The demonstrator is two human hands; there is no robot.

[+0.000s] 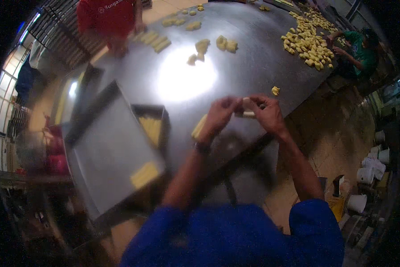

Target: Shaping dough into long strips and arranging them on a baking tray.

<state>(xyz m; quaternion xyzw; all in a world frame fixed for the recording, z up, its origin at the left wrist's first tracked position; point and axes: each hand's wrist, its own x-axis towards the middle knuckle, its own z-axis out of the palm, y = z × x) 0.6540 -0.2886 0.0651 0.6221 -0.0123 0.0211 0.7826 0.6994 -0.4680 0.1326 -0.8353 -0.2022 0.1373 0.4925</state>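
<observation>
Over the near edge of the steel table (249,53), a pale piece of dough (248,109) is stretched between my two hands. My left hand (220,116) pinches its left end, fingers curled and partly blurred. At the other end, my right hand (267,115) grips it between thumb and fingers. Yellow dough sticks (200,126) lie on the table beside my left wrist, partly hidden by it. A small dough lump (276,91) rests beyond my right hand.
A large metal tray (106,155) at left holds a row of dough sticks (144,175). Behind it, a smaller pan (163,127) holds more. A heap of dough pieces (309,42) lies far right, near a person in green (364,55). Another person in red (106,20) stands far left.
</observation>
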